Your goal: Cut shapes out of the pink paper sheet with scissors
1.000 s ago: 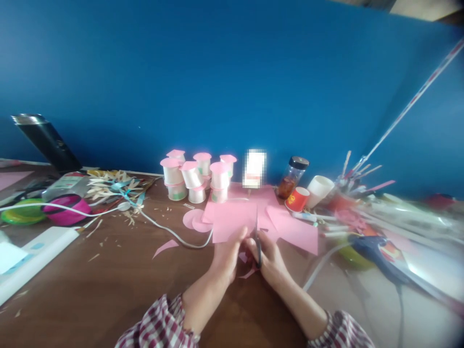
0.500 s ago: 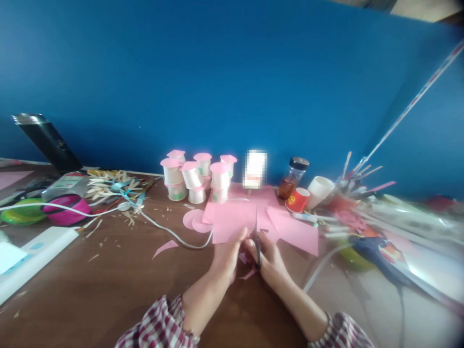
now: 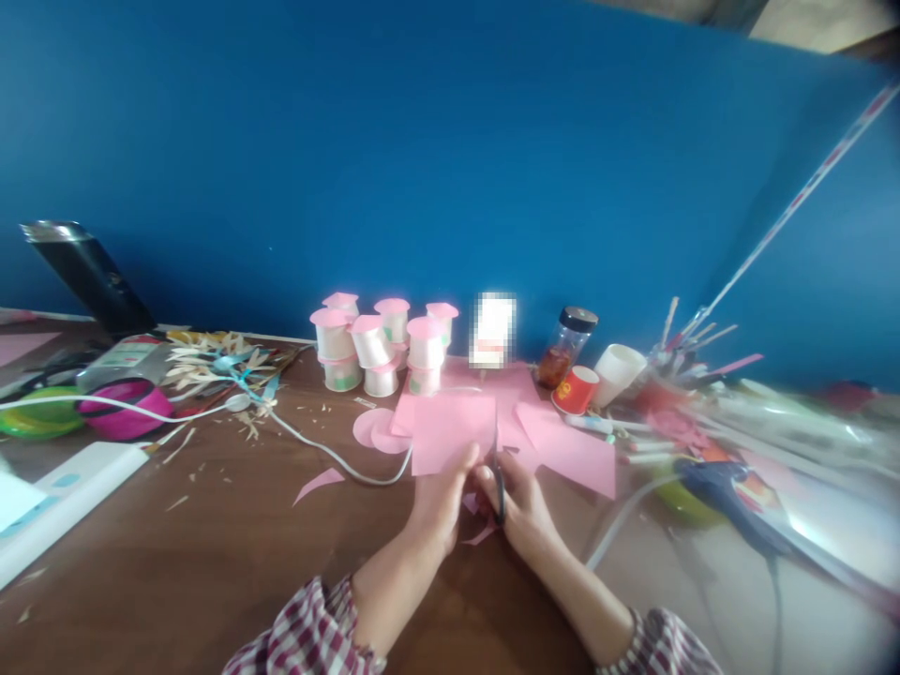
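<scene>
My left hand (image 3: 444, 502) pinches the near edge of a pink paper sheet (image 3: 454, 429), its thumb lying on top. Close beside it, my right hand (image 3: 521, 502) is closed round the dark handles of a pair of scissors (image 3: 500, 487). The blades point away from me, along the sheet's right edge, and look nearly closed. More pink paper (image 3: 573, 450) lies flat to the right and behind. Two pink paper circles (image 3: 385, 431) overlap on the table left of the sheet. Small pink offcuts lie below my hands, and a curved pink scrap (image 3: 320, 486) lies further left.
Stacked white paper cups (image 3: 380, 347) with pink paper tops stand at the back. A white cable (image 3: 330, 455) runs to the sheet's left side. Right are a lidded jar (image 3: 566, 342), a red cup (image 3: 577, 389) and a glue gun (image 3: 731, 492); left, a white power strip (image 3: 77, 506).
Hardly anything differs. Both hands keep their hold on the paper and the scissors, and the whole view has shifted very slightly.
</scene>
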The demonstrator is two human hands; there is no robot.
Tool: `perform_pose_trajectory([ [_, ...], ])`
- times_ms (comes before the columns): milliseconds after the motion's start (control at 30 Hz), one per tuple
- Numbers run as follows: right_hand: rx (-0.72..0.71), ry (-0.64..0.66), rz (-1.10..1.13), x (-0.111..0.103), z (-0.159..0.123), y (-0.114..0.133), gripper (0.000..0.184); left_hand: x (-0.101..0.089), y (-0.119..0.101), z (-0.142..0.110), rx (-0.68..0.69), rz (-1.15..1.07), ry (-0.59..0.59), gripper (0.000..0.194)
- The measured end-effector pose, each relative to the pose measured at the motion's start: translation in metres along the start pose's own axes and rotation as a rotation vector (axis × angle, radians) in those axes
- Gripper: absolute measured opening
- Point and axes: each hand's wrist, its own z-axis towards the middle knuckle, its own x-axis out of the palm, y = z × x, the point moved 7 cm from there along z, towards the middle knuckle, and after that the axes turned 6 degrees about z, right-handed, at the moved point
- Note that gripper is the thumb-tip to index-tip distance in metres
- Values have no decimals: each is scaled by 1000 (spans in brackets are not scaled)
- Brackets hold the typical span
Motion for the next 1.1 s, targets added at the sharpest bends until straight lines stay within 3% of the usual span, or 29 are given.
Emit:
perform_pose_trajectory([
  [367, 22, -25, 26, 2, -1, 3, 22, 0, 1, 0, -22, -12, -16, 30],
  [1100, 28, -9, -17, -2, 0, -1, 18, -1, -4, 1, 77, 9, 11, 26],
])
